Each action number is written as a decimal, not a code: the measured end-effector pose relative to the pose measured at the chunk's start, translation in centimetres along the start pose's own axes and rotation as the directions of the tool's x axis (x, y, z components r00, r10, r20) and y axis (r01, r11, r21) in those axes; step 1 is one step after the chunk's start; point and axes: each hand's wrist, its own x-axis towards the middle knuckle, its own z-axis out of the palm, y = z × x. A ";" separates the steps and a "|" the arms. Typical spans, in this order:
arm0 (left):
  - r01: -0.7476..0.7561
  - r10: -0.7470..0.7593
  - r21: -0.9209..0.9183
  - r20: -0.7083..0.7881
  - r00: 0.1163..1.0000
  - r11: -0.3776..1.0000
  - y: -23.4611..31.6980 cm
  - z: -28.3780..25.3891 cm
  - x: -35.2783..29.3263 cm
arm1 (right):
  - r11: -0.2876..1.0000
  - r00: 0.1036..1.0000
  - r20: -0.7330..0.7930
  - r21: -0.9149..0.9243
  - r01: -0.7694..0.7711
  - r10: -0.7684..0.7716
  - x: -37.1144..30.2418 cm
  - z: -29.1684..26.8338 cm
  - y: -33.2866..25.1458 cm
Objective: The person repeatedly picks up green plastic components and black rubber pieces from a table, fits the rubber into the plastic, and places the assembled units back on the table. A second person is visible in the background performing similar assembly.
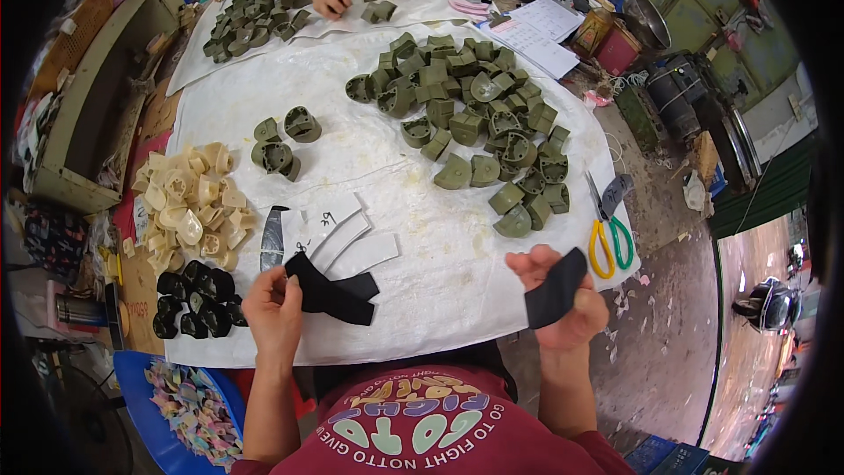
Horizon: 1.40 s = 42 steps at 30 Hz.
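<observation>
In the head view, the left hand (274, 303) is closed in a pinch, thumb against fingers, on the near end of curved black strips (338, 295); the strips fan out and cross above the white sheet (440, 290), and gripping only one end seems to leave the rest free to see. The right hand (570, 312) is clamped on a separate black piece (556, 288), thumb along one edge and fingers spread behind it, probably to keep this limp-looking piece flat and facing the wearer. Just beyond the strips lie white curved cut-outs (362, 255), near enough to be handy. The scissors (598, 251) rest beside the right hand, handles toward the wearer, which suits a quick pick-up. Olive-green heel blocks (466, 127) are heaped further off, while beige heel blocks (189, 211) and glossy black heel blocks (211, 286) sit at the left, apparently grouped by colour to avoid mixing. A blue basin (134, 409) of coloured scraps stands below the table's left edge, perhaps to keep them off the work surface. Across the table, a co-worker's hands (331, 2) touch more olive-green blocks.
</observation>
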 end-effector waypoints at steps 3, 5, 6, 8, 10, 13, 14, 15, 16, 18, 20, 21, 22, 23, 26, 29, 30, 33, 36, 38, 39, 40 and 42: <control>-0.233 0.238 0.281 0.017 0.971 0.931 2.5 -0.1 1.7 | 0.999 0.995 0.084 0.022 0.041 -0.043 0.1 -0.9 -1.5; -0.536 0.534 0.275 0.089 0.841 0.798 5.0 2.1 3.6 | 0.998 0.998 -0.050 -0.064 0.024 -0.027 0.0 -0.7 -2.1; -0.630 0.603 0.209 0.186 0.776 0.748 6.8 3.7 4.5 | 0.998 0.996 -0.083 -0.051 0.039 -0.043 0.1 -0.9 -2.1; -0.779 0.708 0.104 0.356 0.610 0.619 10.0 7.1 6.1 | 0.998 0.987 -0.151 -0.036 0.047 -0.052 0.3 -0.9 -2.0; -0.883 0.761 0.029 0.493 0.420 0.469 12.1 11.1 7.9 | 0.998 0.972 -0.229 -0.038 0.051 -0.058 0.3 -0.8 -2.2; -0.953 0.746 0.016 0.619 0.246 0.301 12.0 15.7 10.2 | 0.999 0.956 -0.290 -0.027 0.041 -0.047 0.1 -0.8 -2.7; -0.969 0.729 0.013 0.656 0.196 0.249 12.0 17.0 10.7 | 0.998 0.952 -0.300 -0.040 0.053 -0.063 -0.2 -1.0 -2.9; -0.969 0.704 0.006 0.686 0.184 0.248 11.8 17.7 11.0 | 0.997 0.948 -0.309 -0.052 0.064 -0.077 -0.5 -1.4 -3.3; -0.969 0.676 0.003 0.715 0.175 0.249 11.6 18.0 11.4 | 0.996 0.945 -0.315 -0.062 0.071 -0.087 -0.6 -1.6 -3.5; -0.968 0.643 -0.030 0.752 0.143 0.250 11.8 18.4 11.7 | 0.994 0.930 -0.351 -0.069 0.087 -0.106 -0.9 -1.8 -3.8; -0.965 0.633 -0.065 0.765 0.117 0.256 12.3 17.7 11.9 | 0.993 0.923 -0.366 -0.076 0.095 -0.117 -1.1 -2.0 -4.0; -0.952 0.669 -0.063 0.726 0.163 0.300 12.8 17.2 11.9 | 0.991 0.920 -0.370 -0.086 0.105 -0.130 -1.2 -2.2 -4.2; -0.936 0.698 -0.064 0.684 0.210 0.345 13.3 16.5 11.7 | 0.989 0.917 -0.373 -0.096 0.114 -0.142 -1.3 -2.4 -4.4; -0.919 0.723 -0.063 0.638 0.264 0.390 13.7 15.6 11.6 | 0.987 0.913 -0.377 -0.106 0.122 -0.154 -1.4 -2.4 -4.6; -0.923 0.737 0.052 0.586 0.336 0.380 14.0 13.2 11.1 | 0.981 0.905 -0.386 -0.140 0.136 -0.181 -1.7 -2.4 -5.1; -0.962 0.687 0.010 0.698 0.203 0.274 11.4 13.2 8.3 | 0.976 0.898 -0.395 -0.170 0.134 -0.192 -1.8 -2.1 -5.4; -0.949 0.585 -0.033 0.794 0.165 0.312 10.2 13.1 7.2 | 0.978 0.899 -0.395 -0.164 0.132 -0.188 -1.8 -1.9 -5.3; -0.907 0.552 -0.072 0.812 0.187 0.414 10.8 12.0 7.1 | 0.969 0.899 -0.389 -0.212 0.124 -0.200 -2.1 -1.6 -5.5; -0.856 0.682 -0.076 0.642 0.350 0.511 13.5 10.4 7.2 | 0.955 0.888 -0.400 -0.267 0.126 -0.229 -2.5 -2.0 -6.0; -0.876 0.582 -0.090 0.779 0.234 0.473 10.0 11.1 5.2 | 0.958 0.885 -0.411 -0.264 0.116 -0.220 -2.3 -1.7 -5.8; -0.884 0.522 -0.103 0.835 0.172 0.456 9.2 11.3 4.0 | 0.961 0.881 -0.422 -0.254 0.109 -0.212 -2.2 -1.5 -5.6; -0.873 0.501 -0.089 0.844 0.190 0.480 9.0 11.1 3.3 | 0.964 0.878 -0.433 -0.244 0.102 -0.203 -2.1 -1.4 -5.4; -0.781 0.541 -0.211 0.820 0.185 0.587 11.3 9.6 3.8 | 0.957 0.881 -0.424 -0.275 0.095 -0.209 -2.3 -1.7 -5.3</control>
